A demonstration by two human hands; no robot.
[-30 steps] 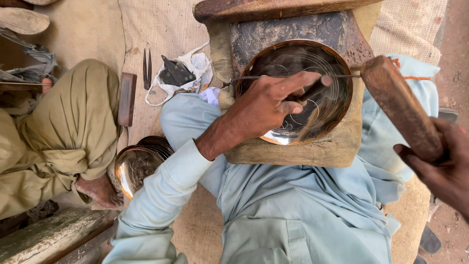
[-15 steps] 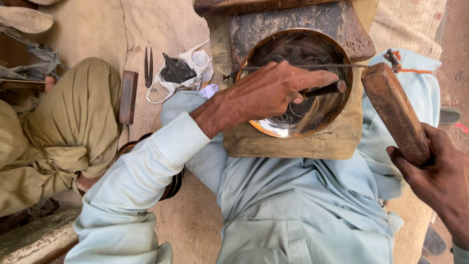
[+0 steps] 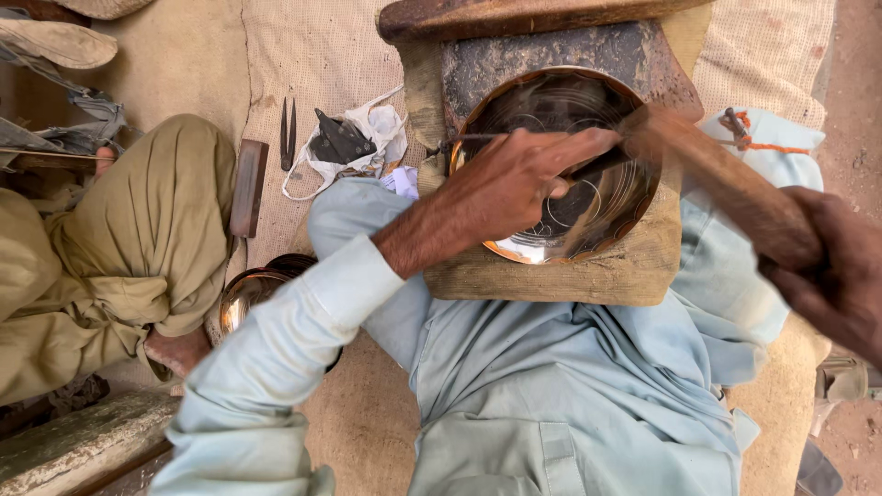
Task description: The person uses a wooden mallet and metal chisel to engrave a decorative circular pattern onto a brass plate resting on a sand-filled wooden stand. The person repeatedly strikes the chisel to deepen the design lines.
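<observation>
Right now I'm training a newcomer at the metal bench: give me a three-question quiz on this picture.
1. True or false: the left hand rests on the round metal plate.
2. What does the right hand grip?
A. scissors
B. wooden mallet
C. cloth
3. Fill in: the plate lies on a ____ block.

Key: 1 true; 2 B; 3 wooden.
</observation>
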